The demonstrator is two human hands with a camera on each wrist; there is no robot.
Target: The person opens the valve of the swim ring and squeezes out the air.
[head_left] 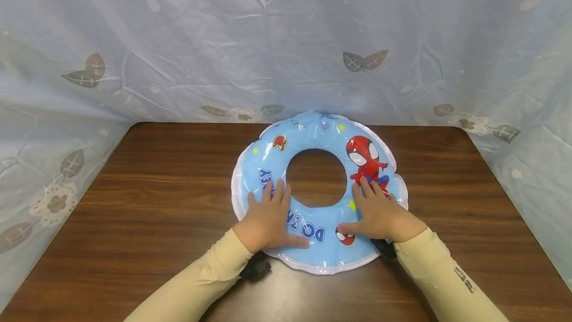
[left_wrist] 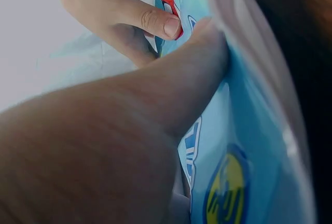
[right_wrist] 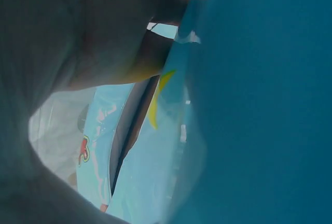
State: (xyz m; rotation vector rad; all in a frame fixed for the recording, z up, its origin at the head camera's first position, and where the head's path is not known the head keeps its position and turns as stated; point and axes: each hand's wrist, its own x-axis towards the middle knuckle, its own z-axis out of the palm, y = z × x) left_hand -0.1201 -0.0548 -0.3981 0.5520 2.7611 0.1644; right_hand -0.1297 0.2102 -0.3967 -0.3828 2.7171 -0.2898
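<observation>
A blue swim ring (head_left: 332,220) with a pale, scalloped rim lies flat on the brown tabletop (head_left: 156,198), slightly right of the middle between its left and right edges. In the head view its far rim reaches up past the tabletop's far edge; whether it overhangs there or only hides that edge cannot be told. The ring sits directly under both hands, so neither is clearly the nearer. The left hand (head_left: 268,217) is on its near-left part, fingers straight and spread, pointing toward the far edge, with the thumb out to the right; the left wrist view shows that thumb against the blue film close to the pale rim. The right hand (head_left: 377,212) is on the near-right part, its fingers also extended and over the legs of a red printed figure (head_left: 364,158), its thumb reaching left across a small red printed face (head_left: 345,236). Neither hand is clamped on anything. The two thumbs point toward each other across the ring's near part, well apart, with blue lettering (head_left: 313,232) between them. The ring is roughly round, with no marked long axis, though it looks wider from left to right; its round opening, with bare wood showing through, lies beyond the thumbs and between the two sets of fingers. Past the far edge hangs a pale, leaf-printed cloth (head_left: 286,63).
</observation>
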